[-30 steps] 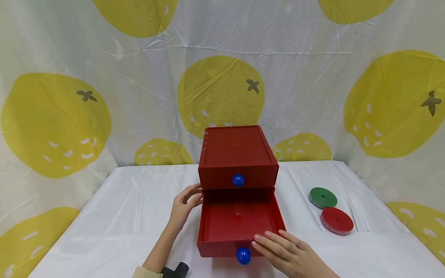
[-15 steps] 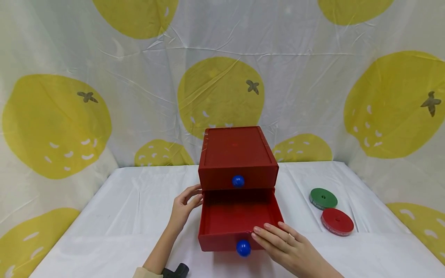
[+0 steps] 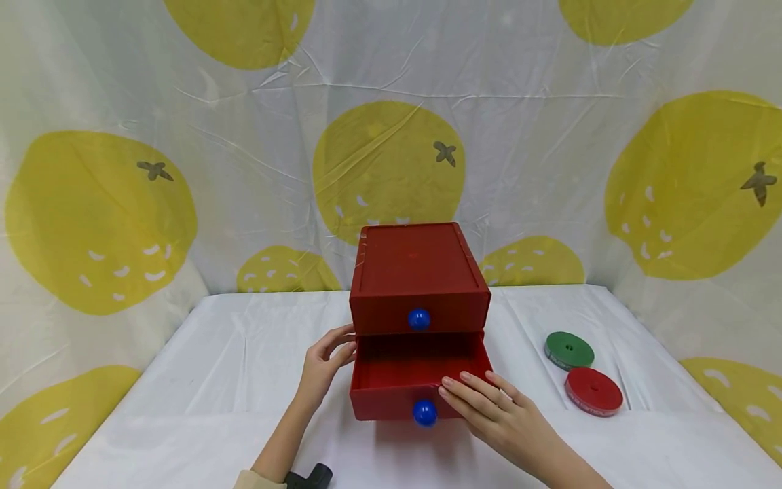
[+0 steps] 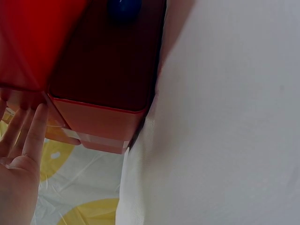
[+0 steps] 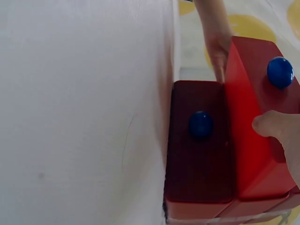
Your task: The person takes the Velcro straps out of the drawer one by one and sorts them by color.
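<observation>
A red drawer cabinet (image 3: 415, 261) stands mid-table with blue ball knobs on its drawers. Its middle drawer (image 3: 391, 404) is partly pulled out, and the visible inside is bare. My right hand (image 3: 510, 421) lies with straight fingers against the right part of that drawer's front, fingertips at the upper rim. In the right wrist view its thumb (image 5: 267, 124) rests near the front's lower edge, beside the knob (image 5: 280, 72). My left hand (image 3: 326, 360) touches the cabinet's left side with extended fingers, the tips partly hidden. Below, the bottom drawer (image 5: 199, 164) is closed.
To the right on the white-covered table lie a flat green roll (image 3: 569, 350) and a flat red roll (image 3: 594, 390), side by side. A black device (image 3: 310, 477) is by my left wrist. Behind hangs a lemon-print cloth (image 3: 525, 163).
The middle drawer has slid inward, away from me, with my right hand moving forward along with its front. My left hand and the two rolls stay where they were.
</observation>
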A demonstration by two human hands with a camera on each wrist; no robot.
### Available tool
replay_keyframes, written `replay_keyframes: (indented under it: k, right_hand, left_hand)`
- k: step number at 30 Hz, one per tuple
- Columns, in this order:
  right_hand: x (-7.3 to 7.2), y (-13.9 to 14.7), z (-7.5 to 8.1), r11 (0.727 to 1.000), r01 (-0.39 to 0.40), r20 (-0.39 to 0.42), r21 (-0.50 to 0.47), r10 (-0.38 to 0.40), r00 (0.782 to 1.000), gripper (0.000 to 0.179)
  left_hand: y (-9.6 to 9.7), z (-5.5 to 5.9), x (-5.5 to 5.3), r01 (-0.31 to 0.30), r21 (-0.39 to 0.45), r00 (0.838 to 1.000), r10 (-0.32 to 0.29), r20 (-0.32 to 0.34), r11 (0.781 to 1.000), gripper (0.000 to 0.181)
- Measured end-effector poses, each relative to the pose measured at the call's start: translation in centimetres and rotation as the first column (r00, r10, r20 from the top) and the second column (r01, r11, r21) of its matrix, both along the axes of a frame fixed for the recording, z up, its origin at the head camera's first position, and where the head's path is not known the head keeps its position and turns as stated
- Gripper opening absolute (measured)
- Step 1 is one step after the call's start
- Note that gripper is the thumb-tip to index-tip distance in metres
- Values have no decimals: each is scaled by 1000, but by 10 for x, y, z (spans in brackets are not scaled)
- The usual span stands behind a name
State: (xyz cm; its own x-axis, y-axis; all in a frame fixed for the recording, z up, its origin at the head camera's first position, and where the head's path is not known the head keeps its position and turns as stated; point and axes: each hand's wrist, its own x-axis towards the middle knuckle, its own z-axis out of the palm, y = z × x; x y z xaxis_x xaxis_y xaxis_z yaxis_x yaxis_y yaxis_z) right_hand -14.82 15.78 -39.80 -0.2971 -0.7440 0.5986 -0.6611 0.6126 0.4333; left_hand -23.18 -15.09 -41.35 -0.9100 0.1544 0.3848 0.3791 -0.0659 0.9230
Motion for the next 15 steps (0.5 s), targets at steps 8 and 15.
replay_keyframes:
  k: [8,15]
  right_hand:
    - [-14,-1,-3,1000,14,-12,-21,-15,1000,48]
    - [-29,-3,-7,998,4,-67,-55,-8,998,44]
  left_hand:
    - [0,1,0,0,4,1000,0,5,1000,37]
    - [1,2,1,-5,13,1000,5,10,1000,38]
